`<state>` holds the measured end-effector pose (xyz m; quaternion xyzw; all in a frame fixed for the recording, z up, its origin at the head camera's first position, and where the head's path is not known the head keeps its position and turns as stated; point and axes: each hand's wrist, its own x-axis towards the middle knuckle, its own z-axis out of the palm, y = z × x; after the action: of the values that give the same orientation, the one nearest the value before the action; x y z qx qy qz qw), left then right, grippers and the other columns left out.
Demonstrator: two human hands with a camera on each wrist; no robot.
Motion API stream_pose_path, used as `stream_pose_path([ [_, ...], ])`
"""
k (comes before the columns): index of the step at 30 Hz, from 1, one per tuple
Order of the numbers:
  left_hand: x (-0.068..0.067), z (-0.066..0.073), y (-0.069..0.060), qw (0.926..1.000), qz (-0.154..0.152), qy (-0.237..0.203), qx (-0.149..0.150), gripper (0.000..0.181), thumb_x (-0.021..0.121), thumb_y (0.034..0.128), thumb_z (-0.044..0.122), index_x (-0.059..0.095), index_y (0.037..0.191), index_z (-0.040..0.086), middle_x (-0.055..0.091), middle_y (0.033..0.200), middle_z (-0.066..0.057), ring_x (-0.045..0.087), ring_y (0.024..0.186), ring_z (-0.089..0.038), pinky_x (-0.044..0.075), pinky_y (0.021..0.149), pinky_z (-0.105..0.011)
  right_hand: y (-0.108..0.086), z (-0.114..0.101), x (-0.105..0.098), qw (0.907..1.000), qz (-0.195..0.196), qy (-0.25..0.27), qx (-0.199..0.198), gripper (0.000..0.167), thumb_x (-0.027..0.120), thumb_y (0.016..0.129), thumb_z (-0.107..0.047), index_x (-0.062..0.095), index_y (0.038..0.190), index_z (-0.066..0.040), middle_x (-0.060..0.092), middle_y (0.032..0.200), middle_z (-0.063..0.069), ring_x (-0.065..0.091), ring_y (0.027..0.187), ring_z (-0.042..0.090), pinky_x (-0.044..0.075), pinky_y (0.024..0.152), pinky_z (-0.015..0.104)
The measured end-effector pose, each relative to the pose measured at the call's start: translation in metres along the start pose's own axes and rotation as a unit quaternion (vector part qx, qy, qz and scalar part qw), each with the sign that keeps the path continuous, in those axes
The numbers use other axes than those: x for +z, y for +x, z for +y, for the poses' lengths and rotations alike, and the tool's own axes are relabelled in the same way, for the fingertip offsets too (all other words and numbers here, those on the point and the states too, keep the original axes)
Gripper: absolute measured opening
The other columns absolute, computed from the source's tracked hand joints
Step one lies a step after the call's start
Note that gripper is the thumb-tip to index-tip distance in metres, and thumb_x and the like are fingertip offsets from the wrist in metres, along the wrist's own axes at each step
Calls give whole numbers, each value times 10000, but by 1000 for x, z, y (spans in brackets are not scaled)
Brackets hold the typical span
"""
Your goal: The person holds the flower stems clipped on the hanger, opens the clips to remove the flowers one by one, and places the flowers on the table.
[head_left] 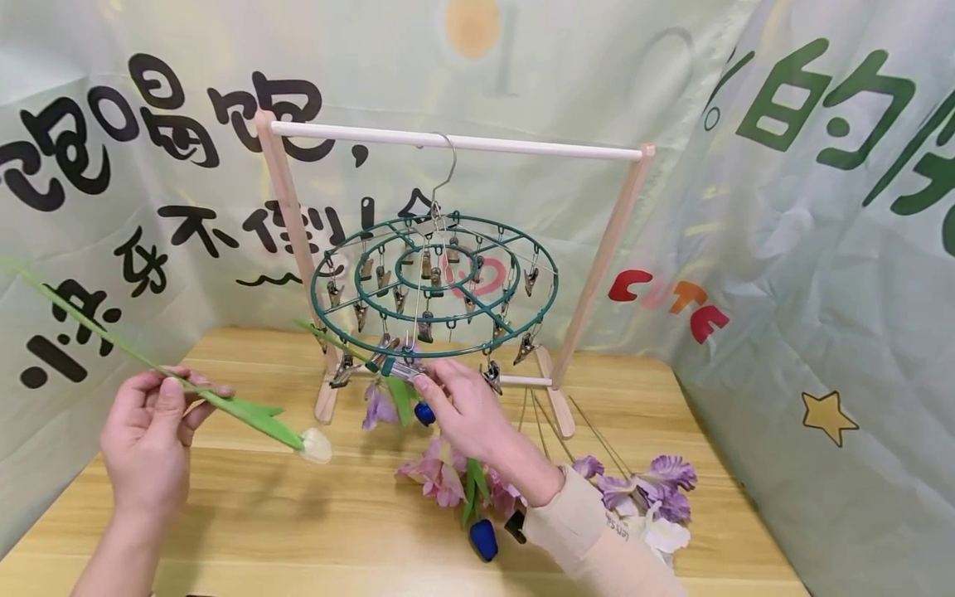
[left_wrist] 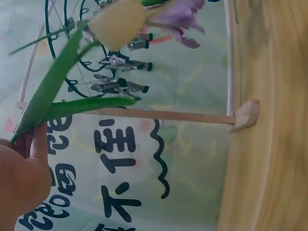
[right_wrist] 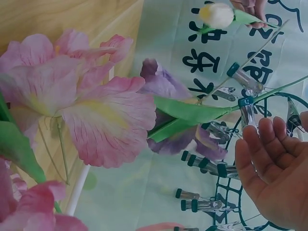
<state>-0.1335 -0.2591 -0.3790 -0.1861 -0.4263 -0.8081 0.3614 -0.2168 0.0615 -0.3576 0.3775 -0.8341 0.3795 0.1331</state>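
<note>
My left hand holds a white tulip by its green stem; the bloom points right and down, while the stem runs up to the left. My right hand is at the front edge of the round green clip hanger, gripping a metal clip with a green tip. That clip is tilted sideways on a green flower stem in the right wrist view. A blue tulip and a purple iris hang below the hanger beside the right hand. The right thumb is mostly cut off in the right wrist view.
The hanger hooks over a white bar on a wooden stand. Pink flowers and another blue tulip lie in front. Purple irises and a white flower lie to the right. Several more clips dangle from the rings.
</note>
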Motion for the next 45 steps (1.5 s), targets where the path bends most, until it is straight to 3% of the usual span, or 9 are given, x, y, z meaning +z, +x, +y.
stream_pose_path([
  [4, -4, 1, 0, 9967, 414, 443, -539, 164, 502, 1062, 9, 535, 1114, -143, 645, 952, -208, 743, 803, -267, 624, 778, -331, 0, 0, -1, 10000, -24, 31, 7, 275, 472, 1118, -272, 666, 1047, -91, 576, 872, -31, 567, 787, 106, 491, 683, 272],
  [8, -12, -4, -1, 9876, 22, 1021, -1191, 139, 524, 1071, 43, 594, 1126, -63, 690, 974, -117, 746, 828, -194, 627, 764, -289, 0, 0, -2, 10000, -40, -12, 5, 267, 473, 1118, -277, 645, 1004, -108, 544, 835, -42, 542, 754, 104, 473, 657, 269],
  [11, -19, -9, -2, 9732, -408, 1503, -1692, 124, 535, 1078, 67, 638, 1129, 19, 713, 981, -53, 750, 848, -151, 625, 746, -263, 0, -1, -3, 10000, -65, -49, 9, 261, 474, 1117, -276, 643, 1010, -109, 539, 832, -41, 546, 761, 103, 479, 667, 271],
  [17, -24, -16, -5, 9153, -1179, 2860, -2580, 122, 544, 1094, 143, 649, 1136, 98, 722, 949, 29, 737, 844, -94, 626, 703, -248, -1, -1, -4, 9999, -104, -76, 6, 260, 475, 1118, -282, 647, 1031, -108, 545, 842, -42, 548, 762, 106, 482, 669, 272],
  [22, -21, -24, -5, 8636, -1682, 3690, -2996, 300, 523, 1110, 217, 601, 1194, -60, 711, 919, 24, 719, 832, -113, 632, 674, -298, -2, 0, -4, 9999, -123, -44, 31, 281, 471, 1118, -287, 664, 1073, -88, 569, 872, -37, 564, 781, 103, 494, 681, 269],
  [24, -19, -27, -5, 8492, -1858, 3820, -3137, 339, 515, 1113, 218, 574, 1214, -100, 704, 928, -2, 719, 827, -129, 635, 674, -321, -2, 0, -4, 9999, -149, -29, 34, 291, 468, 1120, -287, 666, 1082, -77, 574, 883, -34, 569, 787, 105, 499, 686, 270],
  [31, -16, -44, -6, 8258, -2274, 3681, -3617, 334, 518, 1110, 194, 551, 1238, -113, 665, 964, -100, 731, 836, -215, 641, 691, -359, -2, 0, -4, 9998, -187, -22, 62, 277, 475, 1119, -286, 653, 1056, -84, 562, 875, -38, 556, 771, 107, 495, 674, 269],
  [39, -6, -76, 0, 7946, -2333, 3686, -4224, 366, 551, 1098, 263, 570, 1271, -59, 685, 1009, -128, 704, 937, -251, 616, 704, -318, -4, 0, -6, 9999, -108, -31, 97, 230, 493, 1111, -269, 642, 1027, -114, 550, 856, -45, 554, 771, 105, 496, 675, 273],
  [45, 0, -104, 5, 7744, -2568, 3958, -4215, 421, 564, 1077, 222, 543, 1340, -106, 685, 1157, -233, 704, 1009, -289, 625, 833, -393, -7, 1, -6, 9999, -39, -53, 85, 232, 490, 1110, -267, 613, 970, -129, 536, 838, -48, 542, 755, 100, 485, 660, 272],
])
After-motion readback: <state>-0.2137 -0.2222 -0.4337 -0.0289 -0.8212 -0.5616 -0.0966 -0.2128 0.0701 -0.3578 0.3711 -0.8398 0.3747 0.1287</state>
